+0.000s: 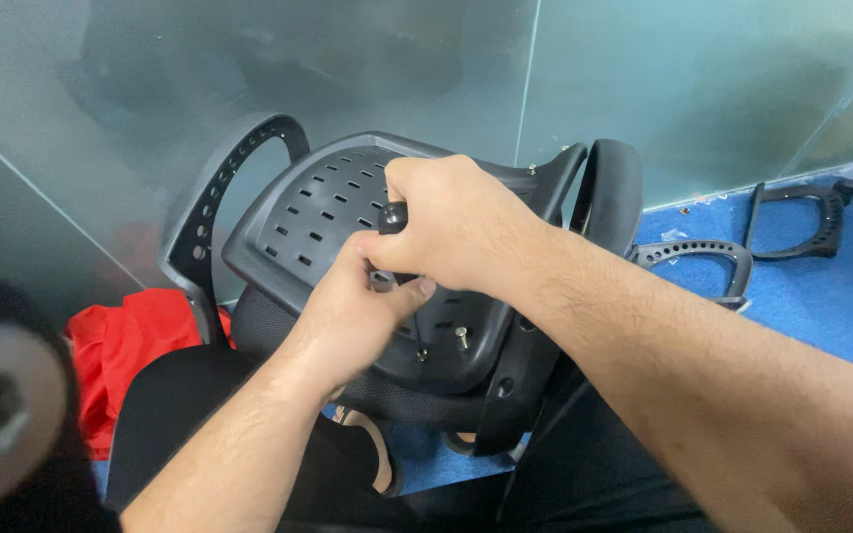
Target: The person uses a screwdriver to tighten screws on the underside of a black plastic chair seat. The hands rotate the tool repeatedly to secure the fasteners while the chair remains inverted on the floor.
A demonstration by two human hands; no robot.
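Black plastic makes up the upturned chair seat [348,212], a vented shell with rows of small slots, propped on its edge against a frosted glass wall [249,59] and resting over the person's lap. Both hands meet at the middle of this seat underside. The right hand [456,222] is closed in a fist over the top of a black tool handle [393,215], of which only a short rounded end shows beside the knuckles; the fingers are curled fully round it. The left hand [357,306] comes up from below, its fingers drawn together and pinched round the lower part of the same tool, thumb tip showing at the right; what lies under the fingertips is hidden. Just below the hands, two silver screws [460,338] stand in the lower part of the seat shell.

A curved black armrest [211,202] with a row of holes rises at the seat's left edge, and a padded black armrest [612,192] stands at its right edge. Behind that one, on the blue carpet [802,296], lies a loose armrest frame [703,255], and further off toward the right wall another armrest frame [797,222] lies well apart from it. Red cloth [130,345] is bunched on the floor beside the seat's left edge. A blurred round black object [2,395] fills the near left corner.
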